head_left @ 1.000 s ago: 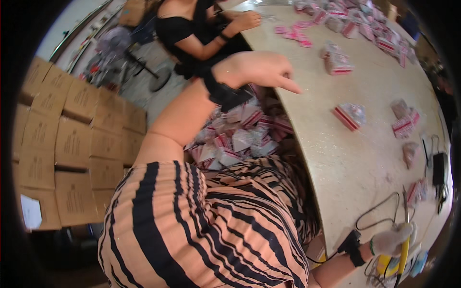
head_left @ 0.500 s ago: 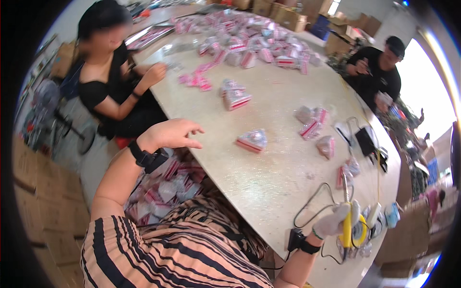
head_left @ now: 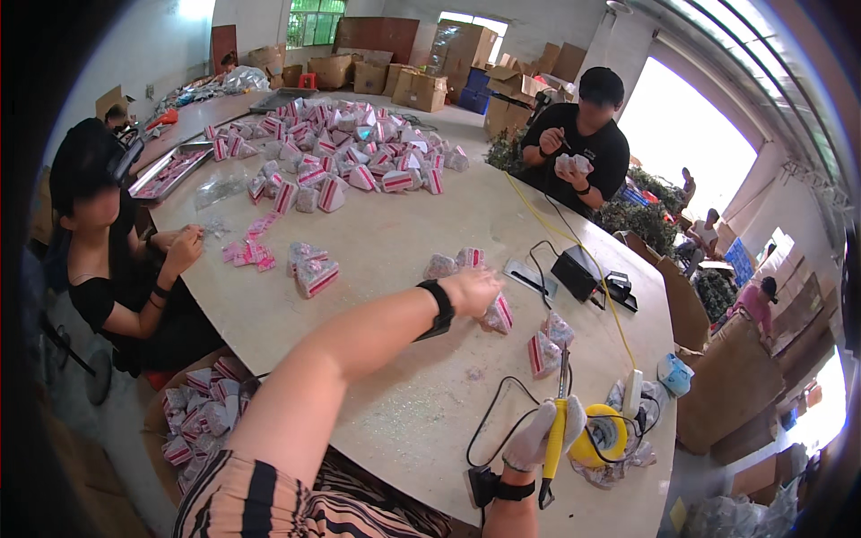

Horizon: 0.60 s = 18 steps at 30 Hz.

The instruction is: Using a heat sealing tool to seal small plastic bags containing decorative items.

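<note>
My bare left hand (head_left: 473, 289) reaches across the table, its fingers stretched forward over small triangular clear bags with pink-and-white strips. One such bag (head_left: 498, 314) lies beside the fingertips; whether they touch it is unclear. Just beyond sit two more bags (head_left: 455, 261). In a white glove, my right hand (head_left: 529, 438) grips a soldering iron (head_left: 556, 439) by its yellow handle, metal shaft pointing up and away. Ahead of the iron stand two bags (head_left: 548, 345). A yellow ring-shaped roll (head_left: 599, 439) rests on crumpled clear plastic to its right.
A large heap of bags (head_left: 350, 148) covers the table's far part. A black box with a cord (head_left: 578, 272) and a white power strip (head_left: 633, 394) sit at right. Below the left edge, a carton holds bags (head_left: 202, 408). Co-workers sit left and stand far right.
My left hand has moved from the table's left edge out to the bags near the middle. My forearm now covers where a single bag lay. The view has tilted up; the soldering iron stays held.
</note>
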Available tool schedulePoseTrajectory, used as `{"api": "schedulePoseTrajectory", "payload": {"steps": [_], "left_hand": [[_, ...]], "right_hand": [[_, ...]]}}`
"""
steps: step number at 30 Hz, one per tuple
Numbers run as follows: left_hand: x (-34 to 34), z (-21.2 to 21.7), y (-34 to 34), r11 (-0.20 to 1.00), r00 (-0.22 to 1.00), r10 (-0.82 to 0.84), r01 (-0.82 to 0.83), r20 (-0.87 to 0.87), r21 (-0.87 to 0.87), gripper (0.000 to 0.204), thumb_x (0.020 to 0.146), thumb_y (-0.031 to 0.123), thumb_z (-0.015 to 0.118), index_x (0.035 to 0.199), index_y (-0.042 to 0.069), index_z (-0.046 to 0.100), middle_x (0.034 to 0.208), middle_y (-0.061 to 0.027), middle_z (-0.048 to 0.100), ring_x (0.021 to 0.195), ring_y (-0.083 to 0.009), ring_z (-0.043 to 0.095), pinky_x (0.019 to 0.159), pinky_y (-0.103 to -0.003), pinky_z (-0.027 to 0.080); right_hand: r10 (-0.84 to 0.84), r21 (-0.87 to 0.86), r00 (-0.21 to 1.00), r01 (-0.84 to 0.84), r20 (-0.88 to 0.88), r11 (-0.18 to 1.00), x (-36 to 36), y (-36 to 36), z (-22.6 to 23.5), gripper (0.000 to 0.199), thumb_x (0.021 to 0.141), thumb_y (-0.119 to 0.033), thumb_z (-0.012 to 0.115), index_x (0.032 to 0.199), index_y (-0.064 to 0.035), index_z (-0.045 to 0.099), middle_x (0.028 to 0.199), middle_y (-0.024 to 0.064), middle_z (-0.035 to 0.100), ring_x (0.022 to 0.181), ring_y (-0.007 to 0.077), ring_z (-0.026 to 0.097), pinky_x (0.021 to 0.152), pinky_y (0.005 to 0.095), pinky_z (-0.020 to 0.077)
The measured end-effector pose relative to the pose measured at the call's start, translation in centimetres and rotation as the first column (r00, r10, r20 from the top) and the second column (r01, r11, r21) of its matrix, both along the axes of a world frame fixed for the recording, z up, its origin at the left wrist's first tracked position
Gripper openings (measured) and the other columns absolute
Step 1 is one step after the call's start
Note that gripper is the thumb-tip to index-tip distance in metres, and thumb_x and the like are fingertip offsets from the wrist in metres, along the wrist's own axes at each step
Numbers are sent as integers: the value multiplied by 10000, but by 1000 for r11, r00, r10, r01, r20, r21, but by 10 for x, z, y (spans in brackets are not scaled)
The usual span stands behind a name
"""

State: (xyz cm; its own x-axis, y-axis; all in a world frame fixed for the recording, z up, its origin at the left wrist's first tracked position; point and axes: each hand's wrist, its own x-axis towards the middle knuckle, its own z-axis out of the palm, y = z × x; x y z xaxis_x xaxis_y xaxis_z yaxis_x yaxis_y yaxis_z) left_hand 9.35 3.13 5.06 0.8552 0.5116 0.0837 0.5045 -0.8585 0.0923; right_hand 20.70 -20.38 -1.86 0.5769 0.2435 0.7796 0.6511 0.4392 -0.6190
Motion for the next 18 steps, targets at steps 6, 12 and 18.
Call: {"api": "schedulePoseTrajectory", "payload": {"steps": [6, 12, 18], "left_hand": [[48, -50, 18, 988, 990, 110, -100, 85, -117, 546, 722, 100, 599, 1244, 13, 466, 1317, -241, 410, 1229, -368, 399, 1017, -412, 355], [58, -84, 18, 999, 980, 17, -10, 197, -32, 349, 647, 134, 658, 962, -4, 601, 1107, -225, 536, 1079, -363, 498, 952, -414, 398], [5, -78, -35, 963, 961, 212, -175, 177, -203, 422, 619, 244, 732, 923, -25, 619, 916, -215, 605, 888, -330, 595, 790, -407, 479]], "right_hand": [[-81, -33, 997, 81, -15, 996, 3, 4, -3, 259, 853, 13, 546, 1105, 25, 485, 997, 95, 506, 820, 158, 512, 729, 279, 474], [-91, -74, 995, 94, 41, 993, 6, -2, -2, 270, 844, 16, 546, 1108, 19, 493, 1004, 93, 509, 839, 170, 502, 771, 304, 436], [-66, -91, 980, 84, 186, 992, 6, -7, 8, 257, 845, -21, 560, 1094, 2, 499, 988, 83, 509, 813, 158, 510, 748, 292, 446]]}}
